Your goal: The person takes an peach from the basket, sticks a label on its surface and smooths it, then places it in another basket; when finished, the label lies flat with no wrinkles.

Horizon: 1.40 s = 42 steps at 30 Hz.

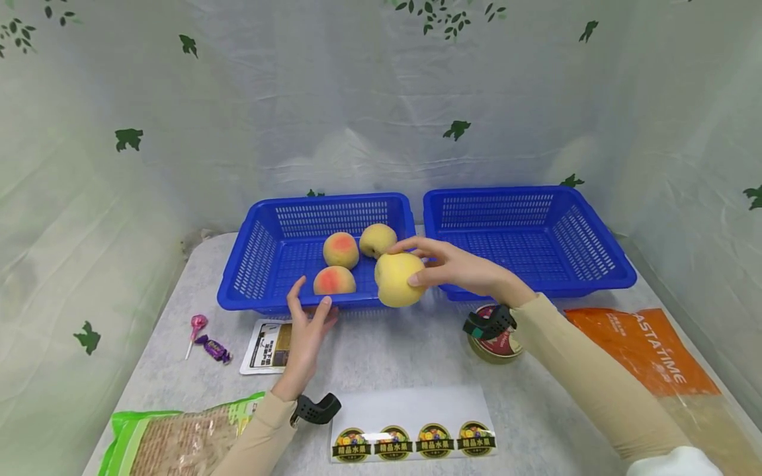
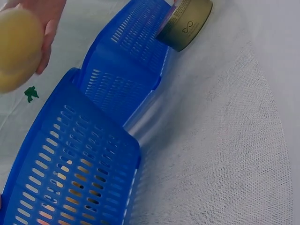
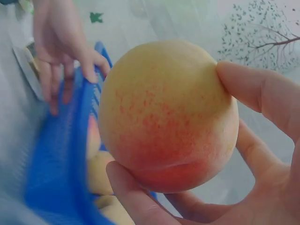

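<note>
My right hand holds a yellow peach between thumb and fingers, above the front right corner of the left blue basket. The right wrist view shows that peach's red blush. My left hand is at the same basket's front rim, with a thumb reaching over it and several fingers outside. Inside the left basket lie a front peach with a red patch, another blushed peach behind it, and a yellower peach to the right.
A second blue basket stands at the right. On the table are a round tin, an orange pasta bag, a sticker sheet, a white packet, a lollipop, a purple candy and a green-edged bag.
</note>
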Available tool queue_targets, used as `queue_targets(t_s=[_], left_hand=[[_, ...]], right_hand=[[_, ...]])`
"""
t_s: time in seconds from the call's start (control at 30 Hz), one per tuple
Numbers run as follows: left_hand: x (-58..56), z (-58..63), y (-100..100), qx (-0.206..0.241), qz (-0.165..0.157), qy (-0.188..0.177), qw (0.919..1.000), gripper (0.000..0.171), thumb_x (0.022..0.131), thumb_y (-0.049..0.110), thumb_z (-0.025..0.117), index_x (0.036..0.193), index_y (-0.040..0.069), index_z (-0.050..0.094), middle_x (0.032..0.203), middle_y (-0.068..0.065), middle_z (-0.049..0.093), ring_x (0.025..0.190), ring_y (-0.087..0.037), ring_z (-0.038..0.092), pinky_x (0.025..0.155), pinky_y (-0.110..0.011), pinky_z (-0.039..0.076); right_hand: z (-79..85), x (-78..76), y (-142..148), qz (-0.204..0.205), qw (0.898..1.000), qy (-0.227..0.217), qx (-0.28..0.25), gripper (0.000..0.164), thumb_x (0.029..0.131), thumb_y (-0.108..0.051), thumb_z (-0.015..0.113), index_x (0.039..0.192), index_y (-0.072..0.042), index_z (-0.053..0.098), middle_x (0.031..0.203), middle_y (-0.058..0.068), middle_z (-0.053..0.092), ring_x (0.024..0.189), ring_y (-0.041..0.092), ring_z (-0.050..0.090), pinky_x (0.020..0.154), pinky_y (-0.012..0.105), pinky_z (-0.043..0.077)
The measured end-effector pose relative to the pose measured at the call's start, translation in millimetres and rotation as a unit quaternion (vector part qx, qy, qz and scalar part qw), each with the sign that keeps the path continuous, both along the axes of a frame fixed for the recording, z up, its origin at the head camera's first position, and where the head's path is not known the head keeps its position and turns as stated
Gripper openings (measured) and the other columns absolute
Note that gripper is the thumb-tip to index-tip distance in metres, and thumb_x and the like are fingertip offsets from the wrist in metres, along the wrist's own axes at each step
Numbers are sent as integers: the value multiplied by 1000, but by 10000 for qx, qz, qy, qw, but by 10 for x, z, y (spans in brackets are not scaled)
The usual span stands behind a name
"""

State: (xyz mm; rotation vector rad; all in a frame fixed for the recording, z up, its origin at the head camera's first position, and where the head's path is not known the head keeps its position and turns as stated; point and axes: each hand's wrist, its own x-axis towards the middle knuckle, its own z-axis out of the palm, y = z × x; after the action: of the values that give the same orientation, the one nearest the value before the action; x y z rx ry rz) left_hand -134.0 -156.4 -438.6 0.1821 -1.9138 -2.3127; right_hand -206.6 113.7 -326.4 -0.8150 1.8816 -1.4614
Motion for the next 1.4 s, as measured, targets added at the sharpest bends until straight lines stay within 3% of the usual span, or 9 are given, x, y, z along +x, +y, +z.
queue_targets(t_s=[0.23, 0.47, 0.8, 1.0, 1.4], left_hand=[[-1, -4, -7, 40, -14, 46, 10000, 58, 93, 22, 50, 138, 30, 14, 125, -17, 26, 108, -41, 44, 90, -39, 41], [5, -10, -9, 33, -6, 60, 10000, 58, 93, 22, 50, 138, 30, 14, 122, -17, 28, 108, -40, 45, 90, -40, 41], [6, -13, -3, 15, 43, 81, 10000, 58, 93, 22, 50, 138, 30, 15, 120, -17, 30, 107, -38, 47, 90, -40, 41], [6, -10, 0, -115, 6, 18, 9999, 58, 93, 24, 49, 138, 31, 14, 121, -18, 30, 109, -39, 46, 90, -39, 41], [24, 70, -10, -32, -144, -91, 9998, 60, 95, 20, 46, 140, 31, 8, 115, -20, 32, 109, -41, 44, 92, -42, 39]], right_hand=[[-218, 261, 198, 170, 9995, -256, 27, 47, 87, -22, 60, 131, -25, 44, 127, 5, 45, 110, 28, 46, 86, 42, 41], [-573, 346, 267, 490, 9982, -352, 69, 47, 86, -17, 61, 131, -21, 45, 130, 3, 42, 113, 27, 42, 88, 41, 40], [-1075, 412, 150, -131, 9986, -224, 452, 46, 83, -21, 65, 125, -27, 50, 122, -1, 49, 101, 26, 49, 82, 39, 42], [-1134, 410, 119, -408, 9977, 174, 509, 46, 84, -23, 64, 127, -26, 49, 122, -3, 49, 102, 22, 47, 85, 39, 38], [-1110, 477, 187, -441, 9962, 320, 685, 50, 84, -22, 64, 129, -24, 42, 127, -2, 44, 111, 21, 43, 91, 41, 35]])
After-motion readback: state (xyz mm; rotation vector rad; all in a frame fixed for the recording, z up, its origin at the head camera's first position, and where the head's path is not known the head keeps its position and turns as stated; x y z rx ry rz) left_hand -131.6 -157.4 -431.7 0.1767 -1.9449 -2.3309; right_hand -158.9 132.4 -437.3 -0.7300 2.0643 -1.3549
